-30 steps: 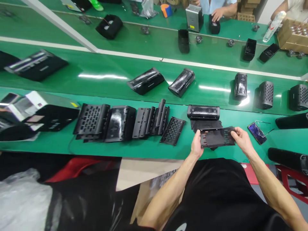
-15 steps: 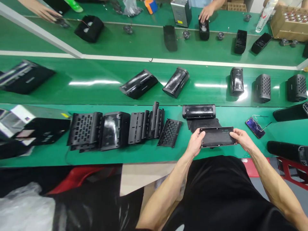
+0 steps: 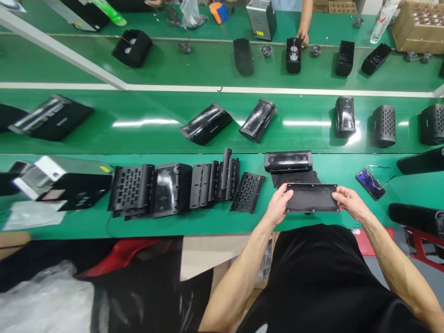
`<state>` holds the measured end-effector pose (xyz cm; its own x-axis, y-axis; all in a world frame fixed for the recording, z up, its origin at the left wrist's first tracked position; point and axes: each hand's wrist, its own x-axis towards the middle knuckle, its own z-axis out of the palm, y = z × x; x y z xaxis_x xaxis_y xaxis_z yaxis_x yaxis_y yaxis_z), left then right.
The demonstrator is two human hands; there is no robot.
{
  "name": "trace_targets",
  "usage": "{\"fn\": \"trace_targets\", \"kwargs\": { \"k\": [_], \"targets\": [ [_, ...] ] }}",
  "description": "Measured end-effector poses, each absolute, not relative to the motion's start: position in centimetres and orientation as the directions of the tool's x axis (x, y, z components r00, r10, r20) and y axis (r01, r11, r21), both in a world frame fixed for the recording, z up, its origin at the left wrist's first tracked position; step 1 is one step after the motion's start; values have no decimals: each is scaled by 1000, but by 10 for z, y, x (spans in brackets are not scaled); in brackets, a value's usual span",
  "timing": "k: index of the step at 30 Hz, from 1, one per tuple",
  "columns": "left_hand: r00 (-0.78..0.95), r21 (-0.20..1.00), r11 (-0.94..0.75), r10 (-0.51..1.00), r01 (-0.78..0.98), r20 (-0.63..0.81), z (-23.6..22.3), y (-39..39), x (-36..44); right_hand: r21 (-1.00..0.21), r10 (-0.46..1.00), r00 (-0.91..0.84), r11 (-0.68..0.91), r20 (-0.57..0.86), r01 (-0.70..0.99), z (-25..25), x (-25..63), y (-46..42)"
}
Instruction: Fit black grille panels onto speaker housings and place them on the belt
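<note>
Between my two hands is a black speaker grille panel [image 3: 312,199], its inner side with small clips along the rim turned up. My left hand [image 3: 278,204] pinches the panel's left end, thumb on top. On the right end, my right hand [image 3: 350,202] grips with thumb and fingers. Just beyond the panel a black speaker body [image 3: 288,161] lies on its side, with a dark cloth [image 3: 298,178] in front of it, partly hidden by the panel. A perforated grille [image 3: 247,192] rests to the left of my left hand.
Several grilles [image 3: 132,189] and panels stand stacked on the bench at left, near a box [image 3: 79,180]. A phone with glasses [image 3: 372,183] lies right. Speakers [image 3: 258,120] line the belt beyond. Across it, a co-worker's hand [image 3: 304,38] touches a small speaker housing [image 3: 293,55].
My hands and the panel stay nearly in place, the panel a little flatter. The view has shifted slightly left. The co-worker's hand has moved to the side of the small housing.
</note>
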<state>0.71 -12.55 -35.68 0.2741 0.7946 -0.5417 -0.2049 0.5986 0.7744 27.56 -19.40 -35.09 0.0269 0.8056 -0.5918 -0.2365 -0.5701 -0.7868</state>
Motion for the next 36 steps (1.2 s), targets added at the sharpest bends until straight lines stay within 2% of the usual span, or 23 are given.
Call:
{"fn": "trace_targets", "kwargs": {
  "k": [8,13,36],
  "targets": [
    [272,781,586,805,-219,-527,-353,-124,5,-780,802,9,-578,-597,-239,-351,276,-198],
    [355,762,615,771,-203,-528,-352,-123,-2,-785,810,-1,-569,-586,-246,-353,276,-201],
    [488,781,589,755,-208,-439,-351,-114,-12,-791,818,-29,-565,-575,-234,-350,280,-201]
  ]
}}
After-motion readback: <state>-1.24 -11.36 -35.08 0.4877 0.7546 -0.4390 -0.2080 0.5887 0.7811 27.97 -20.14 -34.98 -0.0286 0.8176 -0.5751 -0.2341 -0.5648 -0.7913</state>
